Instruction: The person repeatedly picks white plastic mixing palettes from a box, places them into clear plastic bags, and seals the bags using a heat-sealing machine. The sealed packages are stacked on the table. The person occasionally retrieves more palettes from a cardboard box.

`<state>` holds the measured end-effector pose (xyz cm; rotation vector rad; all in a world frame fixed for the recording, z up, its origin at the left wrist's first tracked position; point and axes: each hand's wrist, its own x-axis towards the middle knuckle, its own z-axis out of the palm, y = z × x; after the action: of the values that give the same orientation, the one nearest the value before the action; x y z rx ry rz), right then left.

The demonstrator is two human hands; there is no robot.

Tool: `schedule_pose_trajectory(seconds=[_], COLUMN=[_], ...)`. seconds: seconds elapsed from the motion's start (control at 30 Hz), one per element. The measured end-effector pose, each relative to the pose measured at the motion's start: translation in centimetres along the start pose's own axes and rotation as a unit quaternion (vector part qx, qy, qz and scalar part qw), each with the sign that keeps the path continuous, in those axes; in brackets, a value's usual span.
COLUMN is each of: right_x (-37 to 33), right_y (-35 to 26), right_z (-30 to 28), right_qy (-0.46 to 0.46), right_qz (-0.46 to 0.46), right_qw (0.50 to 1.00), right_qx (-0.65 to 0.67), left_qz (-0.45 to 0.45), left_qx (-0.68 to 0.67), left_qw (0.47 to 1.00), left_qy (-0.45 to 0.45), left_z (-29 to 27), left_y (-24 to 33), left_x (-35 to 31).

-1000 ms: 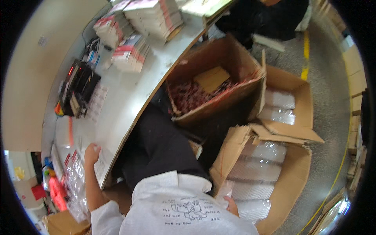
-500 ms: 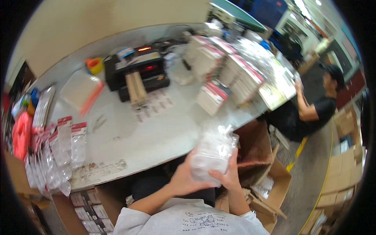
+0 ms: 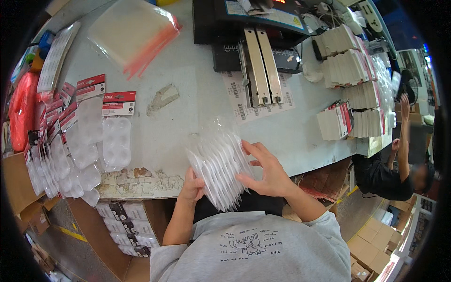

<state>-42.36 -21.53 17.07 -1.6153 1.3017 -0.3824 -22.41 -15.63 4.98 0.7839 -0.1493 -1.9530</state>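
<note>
- At 9 to 10 o'clock of the held stack, a pile of clear plastic packs with red, black and white header cards (image 3: 116, 141): two lie nearly in full view; the rest overlap too much to count. These look finished.
- At 8 o'clock, one brown cardboard box (image 3: 90, 233) of white packs, at least six.
- At 11 o'clock, one batch of clear flat plastic bags with a red edge (image 3: 127, 33).
- The left hand (image 3: 190, 187): thumb pressed to the stack's left edge, pinching it; its other fingers are partly hidden.
- One stack of thin white plastic trays in clear film (image 3: 218, 171), held between both hands at the table's near edge; roughly ten, uncertain. No cards show, so carding seems left undone here.
- Towards 1 o'clock, one black machine with two beige rails (image 3: 256, 30).
- The right hand (image 3: 268, 176): thumb and forefinger spread apart, both against the stack's right side.
- At 2 o'clock, white card stacks with red edges (image 3: 345, 70), at least four.
</note>
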Motion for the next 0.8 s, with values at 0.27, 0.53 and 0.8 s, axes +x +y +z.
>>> schedule_pose_trajectory(seconds=[0.27, 0.53, 0.8], right_x=[0.9, -3.0, -4.9], right_y=[3.2, 6.0, 12.5], right_z=[0.1, 0.7, -1.4], right_qy=[0.079, 0.313, 0.24], right_qz=[0.026, -0.122, -0.232], right_qw=[0.996, 0.939, 0.925], right_qx=[-0.01, -0.069, 0.183], left_qz=[-0.001, 0.236, 0.192], left_qx=[0.117, 0.466, 0.104], left_qw=[0.992, 0.853, 0.975], left_qy=[-0.035, 0.012, 0.03], left_z=[2.0, 9.0, 4.5], left_y=[0.1, -3.9, -2.6], left_x=[0.6, -3.2, -0.2])
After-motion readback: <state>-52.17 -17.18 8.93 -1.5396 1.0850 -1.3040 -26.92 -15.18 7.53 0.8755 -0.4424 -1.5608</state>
